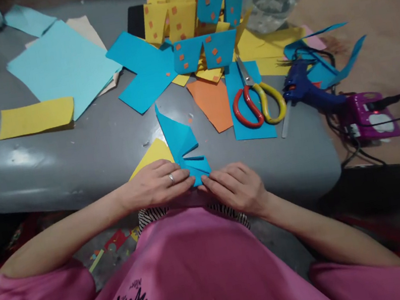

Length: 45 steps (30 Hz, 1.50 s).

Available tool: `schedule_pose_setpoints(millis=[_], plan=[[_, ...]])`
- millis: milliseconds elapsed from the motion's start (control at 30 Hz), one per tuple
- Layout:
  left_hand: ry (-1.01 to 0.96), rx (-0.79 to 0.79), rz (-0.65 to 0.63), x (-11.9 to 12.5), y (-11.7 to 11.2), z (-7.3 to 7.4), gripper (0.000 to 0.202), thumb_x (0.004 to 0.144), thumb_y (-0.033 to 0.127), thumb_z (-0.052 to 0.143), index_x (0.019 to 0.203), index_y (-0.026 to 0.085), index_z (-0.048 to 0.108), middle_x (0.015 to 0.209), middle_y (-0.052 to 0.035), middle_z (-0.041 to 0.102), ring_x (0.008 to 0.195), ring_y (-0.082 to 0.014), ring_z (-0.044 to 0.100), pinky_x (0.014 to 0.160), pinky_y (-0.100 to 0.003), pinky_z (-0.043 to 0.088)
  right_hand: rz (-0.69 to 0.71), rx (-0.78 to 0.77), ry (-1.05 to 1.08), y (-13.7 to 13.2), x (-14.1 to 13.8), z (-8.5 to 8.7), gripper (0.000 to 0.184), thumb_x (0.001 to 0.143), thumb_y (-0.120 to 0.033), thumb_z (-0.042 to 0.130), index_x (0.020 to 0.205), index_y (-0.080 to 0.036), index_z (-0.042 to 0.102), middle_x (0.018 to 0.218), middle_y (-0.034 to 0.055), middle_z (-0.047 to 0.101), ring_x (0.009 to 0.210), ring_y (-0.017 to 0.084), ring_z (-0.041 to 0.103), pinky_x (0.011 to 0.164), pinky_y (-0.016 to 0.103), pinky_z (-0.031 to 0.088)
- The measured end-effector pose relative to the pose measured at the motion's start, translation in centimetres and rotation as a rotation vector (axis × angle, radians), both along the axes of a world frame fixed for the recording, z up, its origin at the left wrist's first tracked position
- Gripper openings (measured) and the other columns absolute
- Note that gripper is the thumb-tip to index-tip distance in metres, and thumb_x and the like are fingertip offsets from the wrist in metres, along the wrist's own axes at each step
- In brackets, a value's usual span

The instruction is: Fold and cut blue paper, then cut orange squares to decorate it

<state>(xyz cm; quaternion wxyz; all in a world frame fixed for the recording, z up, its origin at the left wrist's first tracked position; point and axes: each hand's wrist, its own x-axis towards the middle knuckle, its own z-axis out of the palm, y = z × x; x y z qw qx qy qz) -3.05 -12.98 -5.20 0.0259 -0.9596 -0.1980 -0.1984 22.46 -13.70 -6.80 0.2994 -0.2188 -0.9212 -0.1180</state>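
Note:
A blue piece of paper (180,135), with folds and slits on its right side, lies at the near edge of the grey table. My left hand (161,182), a ring on one finger, presses on the paper's lower left part with its fingers together. From the right, my right hand (236,187) pinches the paper's lower right corner between thumb and fingers. Beneath my left hand a yellow piece of paper (154,158) sticks out. Farther off, scissors (254,96) with one red and one yellow handle rest on a blue paper rectangle (255,131).
Light blue sheets (63,65) and a yellow strip (35,118) lie at left. Yellow and blue cut-outs with orange squares (183,17) stand at the back. At right are a blue glue gun (306,85), a purple power socket (371,117) with cables and a clear container (268,4).

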Motion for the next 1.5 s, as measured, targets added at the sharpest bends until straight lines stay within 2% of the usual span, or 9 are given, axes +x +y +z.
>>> schedule_pose_setpoints(millis=[200,400,600,833,967,1100,1200,1333,1500], plan=[[-0.029,-0.168,0.115,-2.1,3.6,-0.8,0.057,0.096,0.046,0.058,0.144,0.016,0.046,0.131,-0.0168,0.063,0.117,-0.0243,0.064,0.093,-0.035,0.056,-0.113,0.028,-0.065,1.3,0.1,0.6,0.005,0.096,-0.026,0.065,0.097,-0.025,0.069,0.086,0.002,0.074,0.079,0.017,0.062,0.07,0.034,0.044],[-0.038,-0.052,0.406,-5.4,8.9,-0.4,0.062,0.097,0.051,0.056,0.149,0.02,0.04,0.139,-0.0162,0.057,0.127,-0.0308,0.058,0.1,-0.047,0.054,-0.262,0.094,0.041,4.7,0.5,2.4,0.007,0.096,-0.029,0.063,0.092,-0.023,0.065,0.087,0.0049,0.074,0.079,0.019,0.062,0.071,0.035,0.043],[-0.03,0.033,0.093,-1.2,6.4,1.2,0.049,0.098,0.015,0.05,0.145,0.027,0.045,0.141,-0.01,0.06,0.123,-0.0231,0.061,0.105,-0.041,0.048,-0.168,-0.031,-0.005,4.8,-0.4,1.2,0.013,0.097,-0.028,0.061,0.105,-0.019,0.067,0.096,0.0081,0.076,0.085,0.021,0.065,0.073,0.035,0.045],[-0.125,-0.062,0.103,0.4,5.5,0.7,0.066,0.093,0.009,0.054,0.154,0.025,0.033,0.141,-0.0126,0.06,0.125,-0.0219,0.059,0.103,-0.038,0.049,-0.151,-0.882,0.314,5.2,-0.7,2.1,0.027,0.098,-0.044,0.056,0.087,-0.021,0.065,0.085,0.0041,0.068,0.078,0.018,0.061,0.073,0.033,0.047],[-0.216,-0.121,0.083,0.5,6.8,3.7,0.048,0.097,0.019,0.056,0.144,0.027,0.05,0.138,-0.0101,0.063,0.124,-0.0207,0.061,0.103,-0.038,0.05,-0.078,-1.386,0.613,6.7,-1.3,4.5,0.042,0.085,-0.061,0.067,0.077,-0.021,0.061,0.07,-0.0021,0.056,0.064,0.012,0.05,0.061,0.027,0.041],[-0.303,-0.297,0.127,1.4,8.2,7.9,0.032,0.099,0.029,0.056,0.13,0.025,0.064,0.121,-0.0061,0.073,0.111,-0.0177,0.067,0.099,-0.033,0.051,0.029,-1.546,0.774,8.8,-1.8,6.8,0.048,0.074,-0.066,0.077,0.071,-0.021,0.059,0.067,-0.0035,0.051,0.061,0.011,0.045,0.058,0.026,0.04],[-0.36,-0.479,0.195,2.0,9.6,10.4,0.027,0.093,0.031,0.065,0.117,0.022,0.071,0.106,-0.0041,0.076,0.1,-0.018,0.07,0.091,-0.031,0.053,0.076,-1.533,0.815,10.2,-1.9,8.6,0.046,0.072,-0.064,0.08,0.074,-0.022,0.06,0.067,-0.0042,0.049,0.06,0.01,0.046,0.055,0.025,0.039],[-0.438,-0.618,0.296,2.5,12.1,12.7,0.022,0.086,0.029,0.07,0.103,0.016,0.075,0.09,-0.003,0.075,0.093,-0.0191,0.069,0.086,-0.033,0.054,0.005,-1.156,0.872,11.2,-2.1,10.8,0.037,0.075,-0.055,0.081,0.089,-0.024,0.067,0.074,-0.0046,0.06,0.066,0.009,0.054,0.059,0.023,0.044],[-0.309,-0.721,0.309,2.7,15.0,14.6,0.021,0.079,0.031,0.069,0.095,0.019,0.078,0.085,0.0009,0.073,0.09,-0.018,0.068,0.082,-0.029,0.052,-0.08,-0.938,0.844,11.5,-2.5,10.5,0.029,0.076,-0.047,0.081,0.088,-0.023,0.072,0.083,-0.0011,0.071,0.077,0.014,0.064,0.076,0.031,0.054]])
